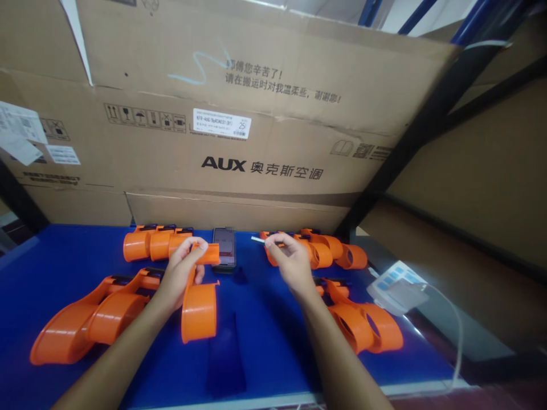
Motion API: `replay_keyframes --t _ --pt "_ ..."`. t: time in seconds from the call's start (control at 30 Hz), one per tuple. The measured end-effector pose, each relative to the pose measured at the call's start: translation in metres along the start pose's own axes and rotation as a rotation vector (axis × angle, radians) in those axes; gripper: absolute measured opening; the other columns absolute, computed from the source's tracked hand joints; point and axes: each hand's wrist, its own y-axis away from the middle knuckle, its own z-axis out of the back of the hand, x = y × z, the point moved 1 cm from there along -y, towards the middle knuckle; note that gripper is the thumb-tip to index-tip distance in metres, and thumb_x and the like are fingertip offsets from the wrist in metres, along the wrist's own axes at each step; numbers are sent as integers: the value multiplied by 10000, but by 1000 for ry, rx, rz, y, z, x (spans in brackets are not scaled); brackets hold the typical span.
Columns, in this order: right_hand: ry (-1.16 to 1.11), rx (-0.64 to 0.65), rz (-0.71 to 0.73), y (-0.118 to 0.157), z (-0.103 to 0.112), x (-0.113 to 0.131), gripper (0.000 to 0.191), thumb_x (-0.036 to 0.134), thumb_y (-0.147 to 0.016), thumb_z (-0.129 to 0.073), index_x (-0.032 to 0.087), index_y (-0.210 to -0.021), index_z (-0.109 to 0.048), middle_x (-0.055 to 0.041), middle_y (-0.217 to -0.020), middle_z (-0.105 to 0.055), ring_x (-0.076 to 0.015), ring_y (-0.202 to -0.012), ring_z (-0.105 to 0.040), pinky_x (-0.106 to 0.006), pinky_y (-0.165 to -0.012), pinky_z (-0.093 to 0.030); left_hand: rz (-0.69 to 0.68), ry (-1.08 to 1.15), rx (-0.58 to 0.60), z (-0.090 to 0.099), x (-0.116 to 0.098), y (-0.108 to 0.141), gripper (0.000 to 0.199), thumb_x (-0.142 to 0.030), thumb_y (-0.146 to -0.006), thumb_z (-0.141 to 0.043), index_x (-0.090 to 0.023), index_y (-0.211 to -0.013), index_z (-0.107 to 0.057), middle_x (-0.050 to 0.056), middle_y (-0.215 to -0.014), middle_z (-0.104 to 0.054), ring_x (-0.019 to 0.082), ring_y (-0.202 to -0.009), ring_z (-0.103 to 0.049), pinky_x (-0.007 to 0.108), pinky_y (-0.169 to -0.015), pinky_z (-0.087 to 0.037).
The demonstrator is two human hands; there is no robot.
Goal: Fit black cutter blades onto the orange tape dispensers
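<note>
My left hand (pixel 182 267) is closed around the handle of an orange plastic tape dispenser (pixel 199 313). Its round hub hangs below my fingers, and its flat end points right. Between thumb and fingertips, my right hand (pixel 293 259) pinches a small, pale toothed strip (pixel 257 239) that sticks out to the left. The two hands are apart, above a blue tabletop (pixel 265 353). Beyond and between them a phone (pixel 224 250) lies on the table. More orange dispensers (pixel 322 253) sit behind my right hand, partly hidden by it.
Orange dispensers with dark ends stand in rows at the back left (pixel 160 245), front left (pixel 115 316) and front right (pixel 363 324). A white device (pixel 397 287) with a cable hangs at the right edge. A large cardboard sheet (pixel 265 142) closes off the back, beside a dark post (pixel 393 154).
</note>
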Motion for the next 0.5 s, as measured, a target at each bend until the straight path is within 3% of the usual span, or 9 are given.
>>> replay_keyframes --t 0.07,0.23,0.37,0.5 --pt "110 83 77 2 -2 0 178 360 -932 -656 206 -846 -678 -40 -826 -660 -192 -768 -592 -336 -723 -485 7 28 -27 3 2 -4 410 -566 -800 -735 -237 -979 -565 -76 -539 -542 87 -346 -436 199 -369 -287" --pt "414 514 227 22 -36 -1 69 210 -887 -686 227 -825 -711 -41 -869 -669 -207 -859 -588 -364 -829 -457 36 43 -14 4 9 -9 416 -545 -780 -754 -228 -980 -576 -46 -663 -626 76 -341 -452 207 -354 -315" --pt "587 614 247 32 -54 -5 70 160 -870 -680 215 -842 -713 -50 -901 -658 -207 -865 -557 -343 -800 -431 37 46 -38 3 10 -9 406 -528 -780 -756 -226 -988 -583 -48 -650 -627 78 -345 -460 197 -347 -309" --pt "626 604 242 33 -54 -2 127 166 -880 -662 198 -984 -727 -69 -936 -656 -219 -895 -550 -351 -820 -441 38 66 -70 2 11 -8 397 -506 -769 -773 -221 -982 -597 -51 -704 -626 61 -346 -456 187 -337 -298"
